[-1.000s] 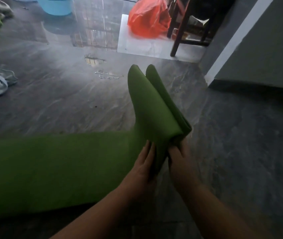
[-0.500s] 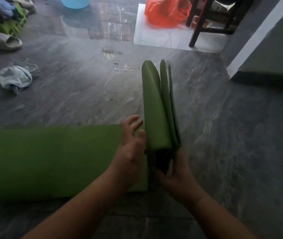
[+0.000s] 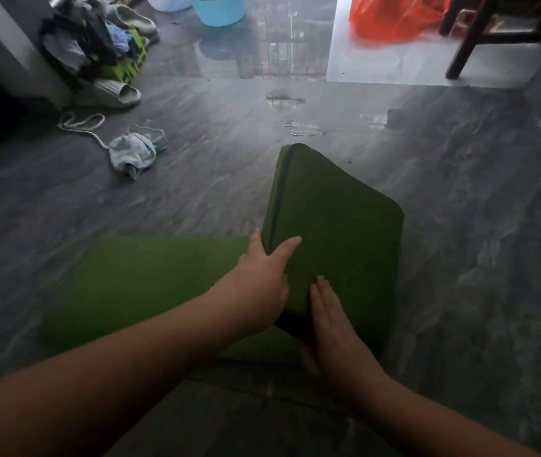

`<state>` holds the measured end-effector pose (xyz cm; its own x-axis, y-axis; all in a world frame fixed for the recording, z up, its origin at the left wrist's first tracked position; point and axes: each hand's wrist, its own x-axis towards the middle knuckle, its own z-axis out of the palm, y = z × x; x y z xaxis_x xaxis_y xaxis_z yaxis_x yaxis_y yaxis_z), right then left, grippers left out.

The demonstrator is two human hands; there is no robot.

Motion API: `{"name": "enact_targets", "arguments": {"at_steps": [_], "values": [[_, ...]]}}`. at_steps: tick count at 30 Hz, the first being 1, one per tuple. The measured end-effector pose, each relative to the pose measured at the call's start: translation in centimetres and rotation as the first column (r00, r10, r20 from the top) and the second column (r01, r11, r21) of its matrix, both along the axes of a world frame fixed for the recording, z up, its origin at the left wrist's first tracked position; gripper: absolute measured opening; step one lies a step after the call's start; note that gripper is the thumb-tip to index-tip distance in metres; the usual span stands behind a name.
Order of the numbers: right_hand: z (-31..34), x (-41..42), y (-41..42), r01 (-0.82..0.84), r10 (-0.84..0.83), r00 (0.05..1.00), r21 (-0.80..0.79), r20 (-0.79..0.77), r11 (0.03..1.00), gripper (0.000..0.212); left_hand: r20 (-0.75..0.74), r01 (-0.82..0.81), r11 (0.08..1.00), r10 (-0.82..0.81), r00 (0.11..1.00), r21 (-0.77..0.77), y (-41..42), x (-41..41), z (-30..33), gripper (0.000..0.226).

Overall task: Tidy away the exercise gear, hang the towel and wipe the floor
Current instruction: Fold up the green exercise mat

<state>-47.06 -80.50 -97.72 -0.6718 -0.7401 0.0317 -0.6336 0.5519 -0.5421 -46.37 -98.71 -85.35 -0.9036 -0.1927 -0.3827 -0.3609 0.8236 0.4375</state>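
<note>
Green exercise mat [image 3: 338, 232] on the grey floor [image 3: 460, 258], its right end folded over. The left hand [image 3: 262, 278] grasps the fold's left edge, fingers hidden beneath; the right hand [image 3: 332, 328] lies flat on top, gripping nothing. The mat's flat left part is blurred.

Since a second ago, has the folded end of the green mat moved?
Yes. The folded end of the green mat has tipped from upright on edge to leaning right, toward the floor, under both hands.
</note>
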Motion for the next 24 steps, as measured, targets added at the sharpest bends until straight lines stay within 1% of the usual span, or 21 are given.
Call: {"name": "enact_targets", "arguments": {"at_steps": [1, 3, 5, 8, 11, 13, 15, 17, 18, 20, 22, 24], "values": [[-0.2, -0.1, 0.0, -0.051, 0.053, 0.998, 0.049, -0.034, 0.998, 0.087, 0.002, 0.003, 1.0, -0.003, 1.0, -0.001, -1.1, 0.7, -0.6, 0.065], [0.1, 0.0, -0.1, -0.136, 0.152, 0.985, 0.169, -0.085, 0.976, 0.084, 0.026, -0.008, 0.998, 0.007, 1.0, 0.065, -3.3, 2.4, -1.2, 0.068], [1.0, 0.4, -0.8, -0.16, 0.193, 0.977, 0.297, -0.087, 0.941, 0.083, 0.052, -0.024, 0.995, 0.019, 0.998, 0.102, -5.5, 3.8, -1.6, 0.071], [1.9, 1.0, -2.3, -0.145, 0.15, 0.989, 0.414, 0.021, 0.899, 0.078, 0.091, -0.051, 0.994, 0.043, 0.995, 0.094, -8.5, 5.1, -2.7, 0.072], [1.2, 0.8, -3.2, -0.103, 0.059, 0.993, 0.511, 0.101, 0.854, 0.077, 0.124, -0.053, 0.993, 0.04, 0.991, 0.107, -10.9, 6.7, -5.0, 0.072], [0.1, 0.7, -3.3, -0.086, 0.028, 0.993, 0.55, 0.113, 0.831, 0.075, 0.131, -0.027, 0.992, 0.011, 0.991, 0.12, -12.3, 8.0, -7.2, 0.071], [-1.3, 1.1, -2.9, -0.115, 0.052, 0.991, 0.585, 0.123, 0.803, 0.071, 0.13, -0.01, 0.992, -0.007, 0.991, 0.13, -13.3, 9.5, -9.6, 0.072], [-2.5, 1.6, -2.5, -0.137, 0.087, 0.99, 0.603, 0.112, 0.786, 0.069, 0.144, -0.027, 0.992, 0.009, 0.989, 0.127, -13.6, 10.7, -11.9, 0.072], [-3.0, 1.9, -2.3, -0.145, 0.106, 0.989, 0.617, 0.099, 0.773, 0.068, 0.171, -0.045, 0.994, 0.028, 0.985, 0.1, -13.6, 11.3, -13.0, 0.072], [-3.7, 2.7, -2.0, -0.166, 0.148, 0.986, 0.639, 0.082, 0.751, 0.071, 0.26, -0.055, 0.998, 0.061, 0.964, -0.028, -13.1, 12.1, -14.6, 0.072], [-4.3, 3.8, -1.7, -0.181, 0.165, 0.982, 0.658, 0.087, 0.731, 0.074, 0.353, -0.005, 0.989, 0.057, 0.934, -0.148, -12.4, 12.4, -15.1, 0.076], [-4.7, 4.2, -1.6, -0.174, 0.153, 0.984, 0.67, 0.09, 0.722, 0.076, 0.37, 0.104, 0.967, -0.011, 0.929, -0.233, -12.0, 11.9, -14.9, 0.087]]}}
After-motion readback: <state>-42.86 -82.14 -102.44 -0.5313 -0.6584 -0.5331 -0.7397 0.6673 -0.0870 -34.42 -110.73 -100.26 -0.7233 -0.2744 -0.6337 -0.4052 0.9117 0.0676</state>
